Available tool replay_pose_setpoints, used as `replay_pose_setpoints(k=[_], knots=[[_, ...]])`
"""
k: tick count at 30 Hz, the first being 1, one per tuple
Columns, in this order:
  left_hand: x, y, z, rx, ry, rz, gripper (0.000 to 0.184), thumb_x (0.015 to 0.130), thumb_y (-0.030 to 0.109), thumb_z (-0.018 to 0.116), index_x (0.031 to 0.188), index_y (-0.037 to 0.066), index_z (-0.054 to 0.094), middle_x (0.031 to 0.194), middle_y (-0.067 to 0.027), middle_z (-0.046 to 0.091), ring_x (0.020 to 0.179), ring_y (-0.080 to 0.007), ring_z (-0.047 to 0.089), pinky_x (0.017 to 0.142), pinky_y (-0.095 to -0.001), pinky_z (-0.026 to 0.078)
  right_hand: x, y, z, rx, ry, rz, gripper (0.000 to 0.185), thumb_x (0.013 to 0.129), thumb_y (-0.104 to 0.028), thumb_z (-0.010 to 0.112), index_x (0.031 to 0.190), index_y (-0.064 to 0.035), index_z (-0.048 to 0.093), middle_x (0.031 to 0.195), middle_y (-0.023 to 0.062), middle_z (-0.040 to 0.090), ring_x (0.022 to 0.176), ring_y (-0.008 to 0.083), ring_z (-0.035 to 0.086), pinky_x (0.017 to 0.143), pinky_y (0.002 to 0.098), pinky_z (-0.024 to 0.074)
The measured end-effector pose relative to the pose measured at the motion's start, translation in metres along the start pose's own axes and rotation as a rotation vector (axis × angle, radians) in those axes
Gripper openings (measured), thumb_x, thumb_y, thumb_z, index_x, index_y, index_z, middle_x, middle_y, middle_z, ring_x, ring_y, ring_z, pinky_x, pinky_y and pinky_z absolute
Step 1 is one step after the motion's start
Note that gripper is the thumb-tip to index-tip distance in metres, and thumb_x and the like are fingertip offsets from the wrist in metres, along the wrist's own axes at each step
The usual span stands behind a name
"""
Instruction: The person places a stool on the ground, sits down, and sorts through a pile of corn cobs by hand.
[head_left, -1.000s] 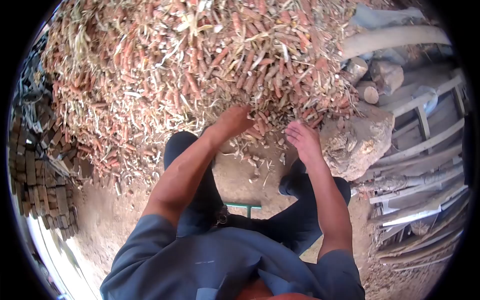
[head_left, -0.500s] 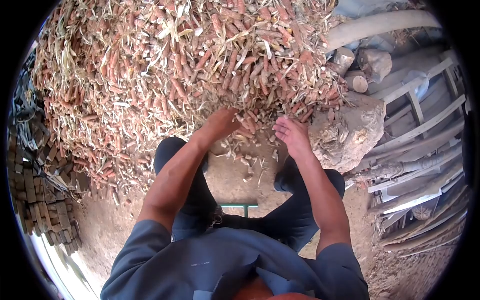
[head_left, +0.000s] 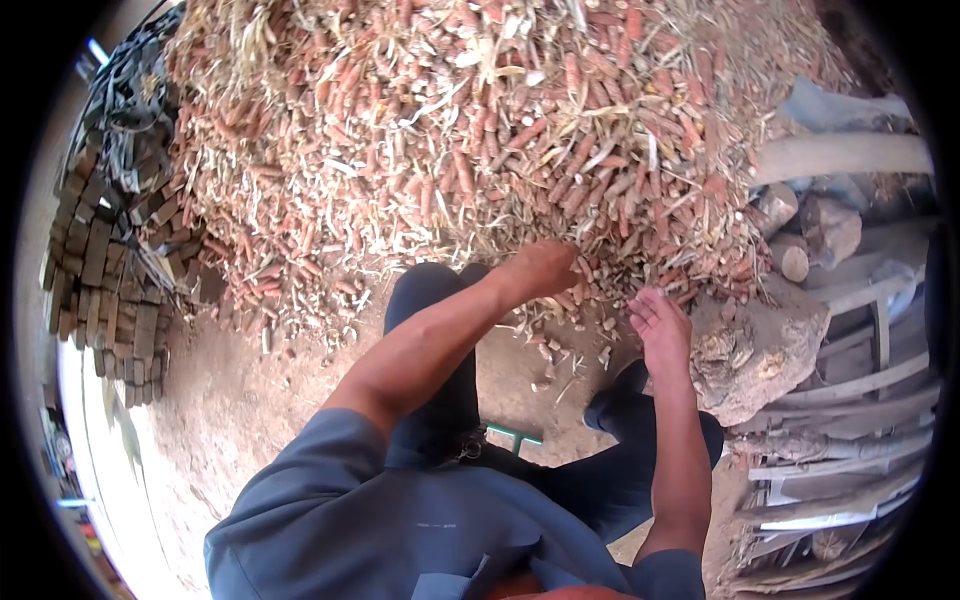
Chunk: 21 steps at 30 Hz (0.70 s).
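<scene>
A large heap of reddish corncobs (head_left: 470, 170) mixed with pale dry husks spreads in front of me. At its near edge is my left hand (head_left: 545, 268), back of the hand up, fingers curled down among the cobs; whatever they hold is hidden. Just right of it, my right hand (head_left: 660, 325) hovers by the edge of the heap with its fingers partly bent and apart, nothing seen in them. Short cob pieces (head_left: 550, 350) and husk scraps lie on the dirt floor between my knees.
A large rough stump or rock (head_left: 755, 350) stands beside my right hand, with cut logs (head_left: 830, 220) behind it. Wooden poles and a ladder-like frame (head_left: 850, 395) lie at the right. Stacked bricks (head_left: 100, 260) are at the left. A green bar (head_left: 513, 436) shows below my knees.
The view has turned, so the heap and both hands sit farther right and lower in the picture. My left hand stays at the heap's near edge, my right hand beside it.
</scene>
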<state>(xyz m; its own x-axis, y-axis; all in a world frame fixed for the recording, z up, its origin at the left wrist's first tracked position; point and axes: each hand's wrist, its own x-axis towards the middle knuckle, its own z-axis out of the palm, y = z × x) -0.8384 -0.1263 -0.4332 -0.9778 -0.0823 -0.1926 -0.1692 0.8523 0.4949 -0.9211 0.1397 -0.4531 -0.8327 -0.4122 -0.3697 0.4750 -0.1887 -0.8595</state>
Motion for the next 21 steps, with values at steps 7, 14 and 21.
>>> replay_pose_setpoints(k=[7, 14, 21], knots=[[0.004, -0.010, 0.012, -0.051, 0.110, 0.060, 0.043, 0.089, 0.028, 0.068, 0.121, 0.001, 0.063, 0.105, -0.0273, 0.071, 0.105, -0.0448, 0.068, 0.094, -0.0530, 0.054, 0.000, 0.000, 0.004, -0.039, 0.015, 0.014, 0.029, 0.105, -0.026, 0.064, 0.120, -0.0014, 0.067, 0.109, 0.0077, 0.070, 0.096, 0.0206, 0.071, 0.079, 0.0319, 0.0551], [0.004, -0.014, 0.014, -0.072, 0.098, 0.069, 0.041, 0.089, 0.031, 0.072, 0.115, 0.001, 0.064, 0.101, -0.0250, 0.071, 0.102, -0.0431, 0.069, 0.091, -0.0520, 0.054, 0.003, 0.004, 0.001, -0.007, 0.005, 0.006, 0.031, 0.103, -0.026, 0.067, 0.120, -0.0001, 0.066, 0.110, 0.0090, 0.070, 0.096, 0.0218, 0.071, 0.079, 0.0321, 0.0565], [0.005, -0.017, 0.018, -0.032, 0.136, 0.098, 0.038, 0.089, 0.031, 0.071, 0.112, 0.002, 0.064, 0.100, -0.0234, 0.071, 0.102, -0.0420, 0.070, 0.090, -0.0518, 0.055, 0.004, 0.004, 0.004, -0.022, 0.017, 0.004, 0.033, 0.104, -0.027, 0.066, 0.122, 0.0009, 0.065, 0.111, 0.0094, 0.070, 0.098, 0.0214, 0.071, 0.079, 0.0320, 0.0562]])
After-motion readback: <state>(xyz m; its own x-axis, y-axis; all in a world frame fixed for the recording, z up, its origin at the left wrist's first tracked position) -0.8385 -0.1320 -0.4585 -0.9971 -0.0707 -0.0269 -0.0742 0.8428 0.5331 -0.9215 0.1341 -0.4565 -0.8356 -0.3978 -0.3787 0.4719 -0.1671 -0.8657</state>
